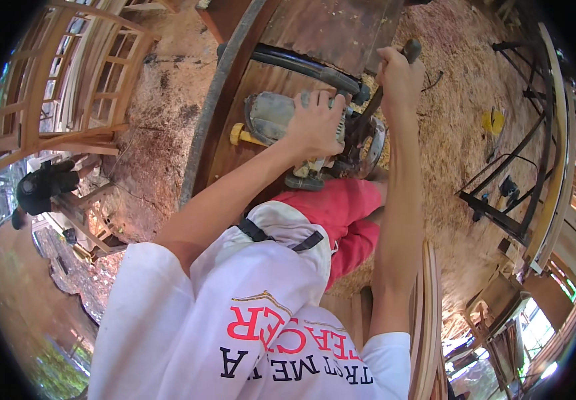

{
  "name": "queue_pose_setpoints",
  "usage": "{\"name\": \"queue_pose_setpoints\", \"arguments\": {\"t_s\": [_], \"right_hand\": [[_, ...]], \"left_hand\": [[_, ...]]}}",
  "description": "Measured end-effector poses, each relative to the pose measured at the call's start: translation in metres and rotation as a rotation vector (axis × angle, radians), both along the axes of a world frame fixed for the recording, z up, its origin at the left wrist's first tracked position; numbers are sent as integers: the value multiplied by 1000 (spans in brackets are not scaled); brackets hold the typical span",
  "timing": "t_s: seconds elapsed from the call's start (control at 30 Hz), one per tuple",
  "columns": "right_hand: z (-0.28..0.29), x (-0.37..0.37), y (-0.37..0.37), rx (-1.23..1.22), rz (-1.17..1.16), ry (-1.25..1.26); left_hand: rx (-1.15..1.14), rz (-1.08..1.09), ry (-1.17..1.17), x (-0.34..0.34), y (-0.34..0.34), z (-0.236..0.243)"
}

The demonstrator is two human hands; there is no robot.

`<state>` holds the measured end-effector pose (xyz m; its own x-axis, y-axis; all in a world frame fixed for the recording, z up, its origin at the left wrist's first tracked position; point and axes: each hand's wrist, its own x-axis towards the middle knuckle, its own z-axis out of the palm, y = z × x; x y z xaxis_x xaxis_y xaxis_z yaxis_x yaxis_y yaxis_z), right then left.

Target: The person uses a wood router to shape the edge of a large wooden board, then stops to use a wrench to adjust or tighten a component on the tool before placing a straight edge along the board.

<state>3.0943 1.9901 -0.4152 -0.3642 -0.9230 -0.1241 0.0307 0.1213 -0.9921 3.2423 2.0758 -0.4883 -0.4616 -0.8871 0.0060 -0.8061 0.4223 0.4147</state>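
A worn grey power tool [266, 115] with a yellow side handle [246, 136] lies on the wooden bench in front of me. My left hand [318, 123] is closed over its body, fingers curled across the top. A rounded metal part [373, 148] shows at the tool's right end. My right hand [400, 77] grips a long, dark hand tool [411, 50] whose rounded end sticks up above the fist. Its shaft slants down and left toward the power tool's right end. The working tip is hidden, so its exact kind does not show.
A black tube-like bar [301, 63] lies across the bench [334, 20] beyond the power tool. Sawdust covers the ground on the right, near a black metal frame [501, 217] and a yellow object [493, 121]. Wooden window frames [41, 100] stand left, above another person [41, 188].
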Motion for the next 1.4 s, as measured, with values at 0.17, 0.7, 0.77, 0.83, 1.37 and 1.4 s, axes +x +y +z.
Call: {"name": "queue_pose_setpoints", "arguments": {"t_s": [0.17,0.7,0.77,0.83,1.37,1.4], "right_hand": [[14,15,62,-51,-49,7],[-9,48,233,-727,1,344],[-15,25,228,-566,-109,315],[30,24,189,-529,-86,-105],[13,5,31,-62,46,37],[10,3,26,-58,36,39]], "left_hand": [[36,31,-14,7,1,3],[64,13,-31,0,-1,-2],[72,6,-24,-1,-2,2],[61,-3,-1,-1,-1,1],[1,-8,-15,2,3,-4],[22,-10,-27,1,2,-3]]}}
